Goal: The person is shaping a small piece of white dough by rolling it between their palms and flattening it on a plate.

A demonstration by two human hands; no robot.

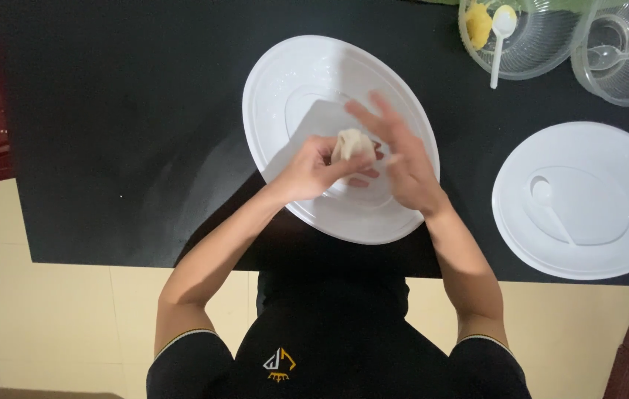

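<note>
Matte black table (107, 111): left hand (311, 174) pinches soft pale dough (351, 144), right hand (403, 166) open above it.

Dough piece (352, 142) over plate (285, 81); second plate (610, 251) right; 2 bowls (544, 52) behind it.

1. I see a small pale dough piece (352, 142), cream-white, folded into a bunched, pinched shape.
2. It stands roughly upright, raised just above the white oval plate (285, 89).
3. It sits between both hands, with its lower part hidden by fingers.
4. Its surface looks smooth and soft, slightly blurred.
</note>
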